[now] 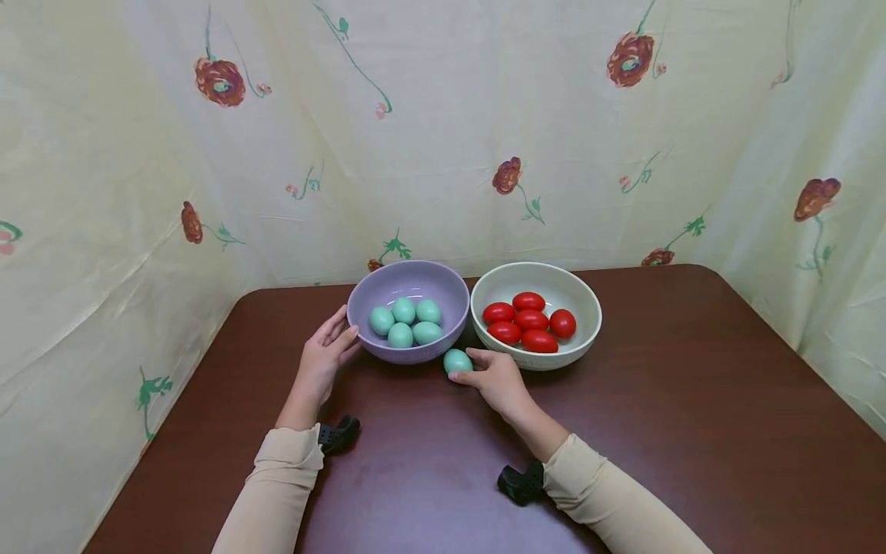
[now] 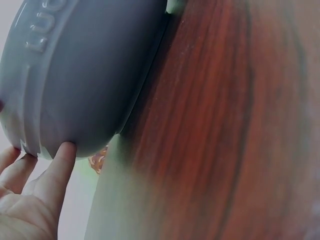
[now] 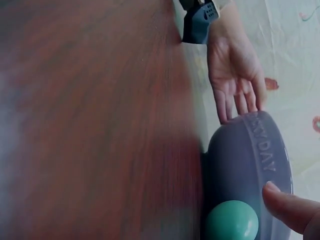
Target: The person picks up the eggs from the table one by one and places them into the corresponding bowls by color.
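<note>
A purple bowl (image 1: pixel 450 296) holds several mint-green eggs (image 1: pixel 427 332). My left hand (image 1: pixel 324 362) touches its left side, with straight fingers and thumb against the outer wall; in the left wrist view the fingertips meet the bowl (image 2: pixel 95 65) near its lettered band. One more green egg (image 1: pixel 457 362) sits on the table in front of where the two bowls meet. Around it my right hand (image 1: pixel 500 382) spreads thumb and fingers. From the right wrist view, the thumb (image 3: pixel 290 205) stands above the egg (image 3: pixel 232 221), a gap showing between them; the other fingers are hidden there.
A pale white-green bowl (image 1: pixel 591 308) with several red eggs (image 1: pixel 530 320) stands beside the purple one, rims close together. Both are near the far edge of a dark brown table (image 1: pixel 692 369). Flowered curtain (image 1: pixel 443 138) hangs behind and along the sides.
</note>
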`<state>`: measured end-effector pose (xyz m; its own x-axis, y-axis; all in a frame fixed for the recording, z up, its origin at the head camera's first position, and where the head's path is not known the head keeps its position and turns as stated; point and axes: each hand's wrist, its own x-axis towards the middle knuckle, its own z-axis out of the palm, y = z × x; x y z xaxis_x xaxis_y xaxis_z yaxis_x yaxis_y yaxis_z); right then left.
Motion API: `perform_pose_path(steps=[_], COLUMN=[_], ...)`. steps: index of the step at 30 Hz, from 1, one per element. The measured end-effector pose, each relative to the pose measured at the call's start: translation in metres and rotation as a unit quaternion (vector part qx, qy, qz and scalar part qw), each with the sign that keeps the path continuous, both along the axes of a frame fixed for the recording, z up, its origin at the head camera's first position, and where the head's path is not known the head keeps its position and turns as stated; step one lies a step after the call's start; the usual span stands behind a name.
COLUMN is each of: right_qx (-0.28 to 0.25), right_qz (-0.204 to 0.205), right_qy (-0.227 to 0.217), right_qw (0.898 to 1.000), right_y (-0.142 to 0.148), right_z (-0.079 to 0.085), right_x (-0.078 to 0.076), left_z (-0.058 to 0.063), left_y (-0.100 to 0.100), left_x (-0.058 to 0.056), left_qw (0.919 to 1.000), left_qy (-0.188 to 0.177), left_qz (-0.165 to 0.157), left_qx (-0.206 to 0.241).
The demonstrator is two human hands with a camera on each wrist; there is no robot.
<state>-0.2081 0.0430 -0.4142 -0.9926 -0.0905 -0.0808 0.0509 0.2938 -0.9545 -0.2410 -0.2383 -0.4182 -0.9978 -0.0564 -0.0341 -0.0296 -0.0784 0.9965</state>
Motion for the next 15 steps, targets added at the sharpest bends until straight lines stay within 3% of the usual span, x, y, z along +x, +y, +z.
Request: perform_pose_path(steps=[8, 15], right_qx=[-0.034, -0.036], right_qz=[-0.038, -0.032], right_qy=[-0.01, -0.012], right_qw=[0.999, 0.999], right_y=[-0.0016, -0.0027], right_z=[-0.0039, 0.001], right_x=[-0.0036, -0.0038], left_z=[-0.0046, -0.0004], left_y=[0.0036, 0.0004], left_x=[0.0003, -0.002], left_qw=[1.0, 1.0], left_qy=[0.004, 0.003], left_qz=[-0.004, 0.004], left_qx=[0.008, 0.008])
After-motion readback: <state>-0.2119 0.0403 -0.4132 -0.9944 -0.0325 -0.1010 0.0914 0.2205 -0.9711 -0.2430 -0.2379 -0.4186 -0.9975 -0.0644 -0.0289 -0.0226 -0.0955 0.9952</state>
